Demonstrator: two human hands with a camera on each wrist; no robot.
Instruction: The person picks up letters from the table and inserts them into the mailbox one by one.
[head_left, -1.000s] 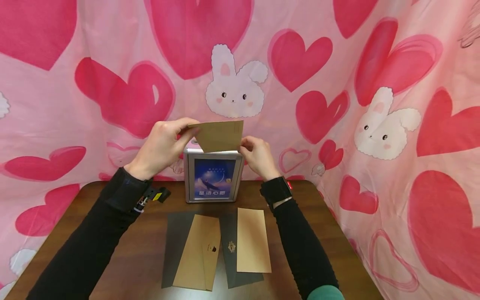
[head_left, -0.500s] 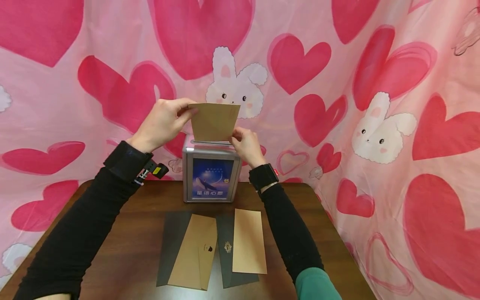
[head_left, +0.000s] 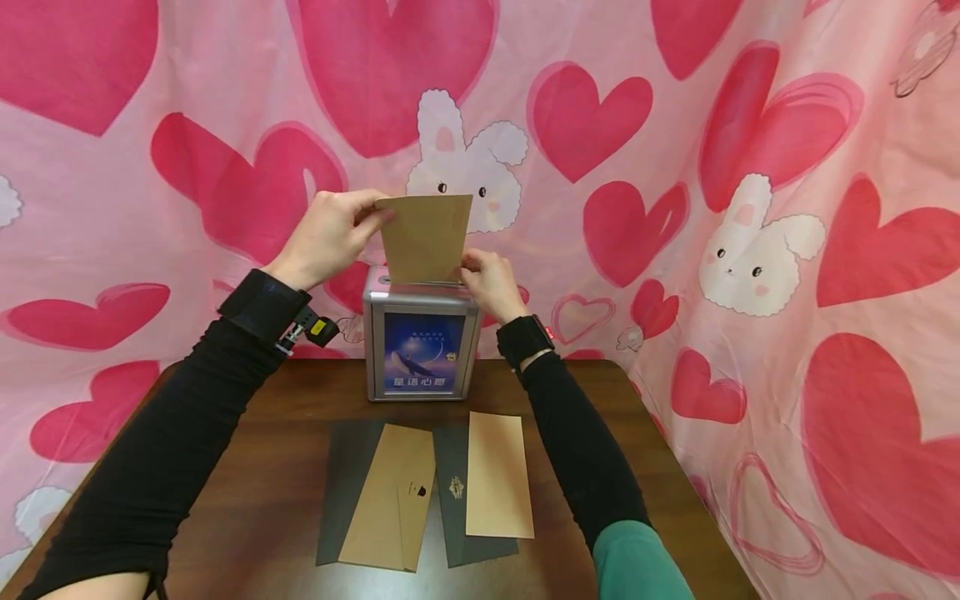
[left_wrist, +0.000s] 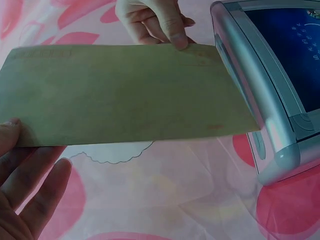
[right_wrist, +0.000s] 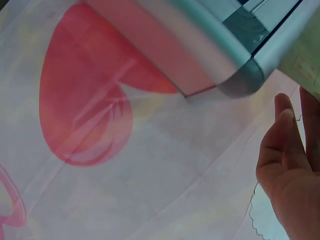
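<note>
A brown kraft envelope (head_left: 424, 237) stands upright over the silver-framed box (head_left: 378, 350), its lower edge at the slot in the box's pink top. My left hand (head_left: 324, 237) pinches the envelope's upper left corner between thumb and fingers. Lower down, near the box top, my right hand (head_left: 491, 282) pinches its right edge. Seen from the left wrist, the envelope (left_wrist: 125, 95) spans from the left fingers to the slot (left_wrist: 235, 70), with the right thumb (left_wrist: 176, 32) lying on its edge. The right wrist view shows only a corner of the envelope (right_wrist: 305, 60) beyond the right hand (right_wrist: 292, 165).
On the wooden table (head_left: 247, 483), two dark envelopes lie flat, the left one (head_left: 348, 475) under a kraft envelope (head_left: 390, 508), the right one (head_left: 453, 500) under a plain tan one (head_left: 498, 475). A pink heart-and-rabbit cloth (head_left: 592, 233) hangs behind.
Both hands have drawn the envelope up a little and to the left, turning it more upright, and its lower edge has come to the slot. The last half second shows little movement.
</note>
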